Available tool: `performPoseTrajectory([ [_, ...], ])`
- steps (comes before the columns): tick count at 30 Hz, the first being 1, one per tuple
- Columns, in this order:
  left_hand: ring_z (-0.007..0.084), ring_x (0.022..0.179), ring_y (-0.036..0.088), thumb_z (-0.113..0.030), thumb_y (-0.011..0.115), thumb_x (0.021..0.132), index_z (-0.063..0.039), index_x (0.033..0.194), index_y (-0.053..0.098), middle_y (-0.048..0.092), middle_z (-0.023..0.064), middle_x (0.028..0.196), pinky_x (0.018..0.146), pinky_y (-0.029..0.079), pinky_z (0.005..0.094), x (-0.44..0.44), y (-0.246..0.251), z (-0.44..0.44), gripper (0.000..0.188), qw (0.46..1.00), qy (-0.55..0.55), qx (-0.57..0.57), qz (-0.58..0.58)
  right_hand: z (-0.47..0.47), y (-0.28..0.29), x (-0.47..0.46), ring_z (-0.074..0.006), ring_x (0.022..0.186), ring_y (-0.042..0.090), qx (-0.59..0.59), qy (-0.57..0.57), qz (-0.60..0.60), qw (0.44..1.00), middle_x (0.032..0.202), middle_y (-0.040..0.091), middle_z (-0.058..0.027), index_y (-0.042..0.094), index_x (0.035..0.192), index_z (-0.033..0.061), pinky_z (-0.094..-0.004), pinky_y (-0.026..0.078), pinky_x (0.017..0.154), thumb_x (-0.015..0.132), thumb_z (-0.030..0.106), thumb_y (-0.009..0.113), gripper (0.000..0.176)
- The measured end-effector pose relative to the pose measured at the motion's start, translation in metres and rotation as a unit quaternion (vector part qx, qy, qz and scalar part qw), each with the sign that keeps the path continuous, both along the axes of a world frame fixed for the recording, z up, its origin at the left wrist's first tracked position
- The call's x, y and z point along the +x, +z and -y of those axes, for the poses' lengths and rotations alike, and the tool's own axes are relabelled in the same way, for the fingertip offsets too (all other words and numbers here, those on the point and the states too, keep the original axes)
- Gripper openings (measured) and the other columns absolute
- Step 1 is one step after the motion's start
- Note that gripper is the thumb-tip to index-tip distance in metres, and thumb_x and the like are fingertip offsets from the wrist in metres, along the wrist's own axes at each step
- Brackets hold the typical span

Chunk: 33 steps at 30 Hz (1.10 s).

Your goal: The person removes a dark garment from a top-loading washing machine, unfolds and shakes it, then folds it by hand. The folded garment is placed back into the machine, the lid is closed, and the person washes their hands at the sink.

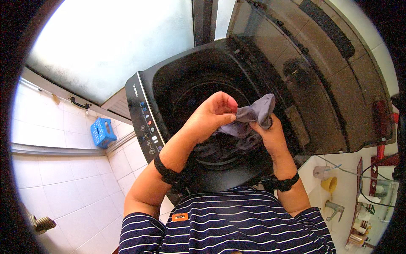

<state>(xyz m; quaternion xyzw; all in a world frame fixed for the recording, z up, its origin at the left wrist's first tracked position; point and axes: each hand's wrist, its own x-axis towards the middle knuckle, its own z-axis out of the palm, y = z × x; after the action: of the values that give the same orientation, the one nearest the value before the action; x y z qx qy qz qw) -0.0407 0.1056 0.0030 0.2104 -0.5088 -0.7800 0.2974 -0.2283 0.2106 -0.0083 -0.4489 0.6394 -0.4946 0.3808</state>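
A grey-purple piece of cloth (261, 106) is bunched between my two hands above the open tub of a black top-loading washing machine (193, 58). My left hand (212, 111) pinches one end of it between thumb and curled fingers. On the other side, my right hand (269, 131) grips the fabric from below, its fingers partly hidden by the folds. The cloth's exact kind is hard to tell. Below my hands, dark grey laundry (209, 147) lies in the drum, partly covered by my forearms.
The washer's tinted lid (317, 70) stands raised on the right. A control panel (147, 127) with lit icons runs along the left edge. Beyond it are a frosted door (127, 41) and a blue plastic stool (103, 133). At lower right is a basin with a faucet (334, 209).
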Motion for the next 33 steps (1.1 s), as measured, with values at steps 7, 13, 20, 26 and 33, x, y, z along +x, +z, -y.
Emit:
performPoseTrajectory([
  [7,0.0141,0.098,0.059,0.001,0.066,0.082,-0.003,0.107,0.055,0.061,0.0044,0.103,0.09,0.047,0.0297,0.007,-0.017,0.002,0.028,0.992,-0.028,-0.083,0.089,-0.006,-0.016,-0.004,-0.0195,0.105,0.059,-0.014,-0.044,0.076,0.996,0.114,0.062,-0.0095,0.053,0.119,0.0015,-0.0323,0.045,0.092,0.077,0.001,0.072,0.045],
  [13,0.0125,0.095,0.06,-0.005,0.066,0.085,-0.001,0.109,0.058,0.063,0.0036,0.1,0.087,0.048,0.0283,0.004,-0.02,0.001,0.025,0.986,-0.068,-0.091,0.122,-0.008,-0.026,-0.009,-0.0202,0.108,0.057,-0.022,-0.044,0.147,0.988,0.117,0.06,-0.009,0.049,0.126,0.0021,-0.0324,0.044,0.094,0.08,0.001,0.069,0.051],
  [20,0.009,0.081,0.056,-0.016,0.062,0.09,-0.003,0.1,0.06,0.061,-0.0002,0.089,0.075,0.047,0.0251,0.004,-0.02,0.004,0.017,0.971,-0.105,-0.088,0.197,-0.011,-0.037,-0.014,-0.0194,0.108,0.057,-0.039,-0.038,0.157,0.986,0.117,0.06,-0.0086,0.048,0.127,0.0013,-0.0322,0.044,0.094,0.08,0.003,0.07,0.052],
  [26,0.0087,0.081,0.054,-0.017,0.057,0.094,-0.005,0.094,0.052,0.056,-0.0013,0.085,0.076,0.046,0.0247,0.002,-0.004,0.015,0.014,0.99,-0.007,-0.11,0.09,-0.013,-0.024,-0.013,-0.0184,0.104,0.058,-0.014,-0.052,0.115,0.992,0.113,0.062,-0.0084,0.052,0.121,0.0012,-0.0315,0.045,0.092,0.078,0.006,0.074,0.049],
  [33,0.0074,0.076,0.051,-0.006,0.056,0.091,-0.003,0.094,0.049,0.053,0.0001,0.08,0.068,0.045,0.0227,0.001,0.043,0.029,0.007,0.938,0.016,-0.326,0.116,-0.005,-0.005,0.0,-0.0174,0.102,0.056,0.054,-0.03,0.101,0.993,0.111,0.061,-0.0071,0.053,0.121,0.0002,-0.0307,0.043,0.092,0.078,0.019,0.077,0.052],
])
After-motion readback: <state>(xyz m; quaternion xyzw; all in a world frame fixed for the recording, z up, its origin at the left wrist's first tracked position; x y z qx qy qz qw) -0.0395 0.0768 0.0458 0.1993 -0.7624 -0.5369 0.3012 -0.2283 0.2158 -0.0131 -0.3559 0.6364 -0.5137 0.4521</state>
